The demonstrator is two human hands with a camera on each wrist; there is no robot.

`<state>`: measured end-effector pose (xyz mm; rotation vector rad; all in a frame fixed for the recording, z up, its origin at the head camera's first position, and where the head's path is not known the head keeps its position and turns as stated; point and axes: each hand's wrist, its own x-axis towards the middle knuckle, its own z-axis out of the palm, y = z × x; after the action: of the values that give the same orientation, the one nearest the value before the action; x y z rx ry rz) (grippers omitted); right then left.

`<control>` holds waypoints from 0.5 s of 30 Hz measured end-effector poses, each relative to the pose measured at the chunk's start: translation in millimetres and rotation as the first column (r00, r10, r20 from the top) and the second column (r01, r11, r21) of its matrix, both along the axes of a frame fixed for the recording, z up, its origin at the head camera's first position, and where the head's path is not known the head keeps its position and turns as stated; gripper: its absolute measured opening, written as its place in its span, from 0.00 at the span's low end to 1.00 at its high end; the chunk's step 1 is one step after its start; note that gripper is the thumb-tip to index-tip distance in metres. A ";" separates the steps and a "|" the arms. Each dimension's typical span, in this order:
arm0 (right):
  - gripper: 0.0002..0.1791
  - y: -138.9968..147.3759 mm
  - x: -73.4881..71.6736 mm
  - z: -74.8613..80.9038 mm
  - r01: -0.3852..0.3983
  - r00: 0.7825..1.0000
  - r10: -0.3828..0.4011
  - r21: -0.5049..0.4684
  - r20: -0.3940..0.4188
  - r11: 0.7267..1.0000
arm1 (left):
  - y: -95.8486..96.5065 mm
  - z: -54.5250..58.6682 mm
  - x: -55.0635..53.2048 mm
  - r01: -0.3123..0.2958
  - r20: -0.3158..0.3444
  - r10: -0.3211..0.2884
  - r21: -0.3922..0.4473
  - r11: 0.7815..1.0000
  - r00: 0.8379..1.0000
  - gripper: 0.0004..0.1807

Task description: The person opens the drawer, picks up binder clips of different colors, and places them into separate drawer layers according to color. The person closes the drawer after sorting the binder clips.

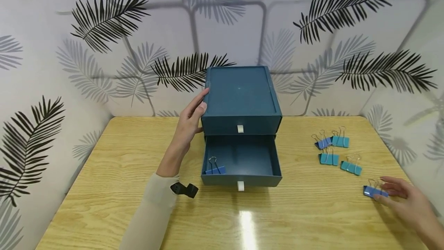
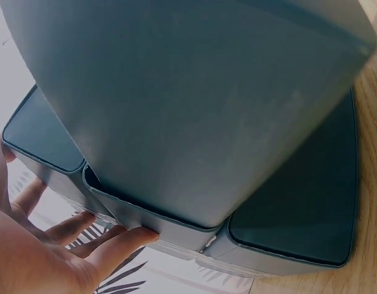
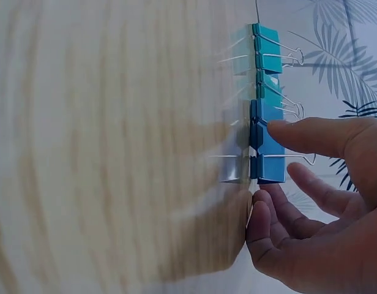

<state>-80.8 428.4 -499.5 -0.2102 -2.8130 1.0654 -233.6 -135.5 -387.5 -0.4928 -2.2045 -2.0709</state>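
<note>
A dark blue two-drawer box [image 1: 241,92] stands on the table, its lower drawer [image 1: 243,180] pulled out with a blue binder clip [image 1: 216,170] inside at the front left. My left hand [image 1: 189,120] rests against the box's left side, fingers fairly straight along the wall, as the left wrist view [image 2: 48,245] also shows. At the right, my right hand [image 1: 404,200] has thumb and fingers about one end of another blue binder clip [image 1: 372,191], which sits on the table. In the right wrist view the thumb lies over that clip [image 3: 271,147].
Several teal and blue binder clips [image 1: 328,159] lie behind the right hand, to the right of the box. The upper drawer [image 1: 222,125] is closed. A leaf-patterned wall covering [image 1: 229,30] rises behind the wooden table [image 1: 298,211].
</note>
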 end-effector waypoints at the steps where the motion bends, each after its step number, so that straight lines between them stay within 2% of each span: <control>1: 0.31 -0.9 -0.4 0.1 -0.012 1.000 0.012 0.019 0.001 1.000 | -0.1 0.0 0.2 0.000 0.000 0.000 -0.001 1.000 1.000 0.27; 5: 0.29 -5.3 -2.3 3.6 -0.035 0.998 0.030 0.085 0.060 0.996 | -0.7 -0.4 0.3 -0.004 0.001 0.004 -0.005 1.000 1.000 0.27; 10: 0.26 -8.9 -3.4 8.1 -0.039 0.991 0.025 0.104 0.132 0.994 | -0.4 -0.8 -0.9 -0.006 0.002 0.006 -0.006 1.000 1.000 0.27; 15: 0.24 -11.9 -3.1 9.7 -0.059 0.990 0.043 0.114 0.134 0.992 | 0.0 -0.8 -1.5 -0.008 0.002 0.008 -0.007 1.000 1.000 0.27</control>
<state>-83.9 416.6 -489.8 -0.2045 -3.0031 0.9235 -235.1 -135.4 -388.3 -0.4816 -2.2115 -2.0616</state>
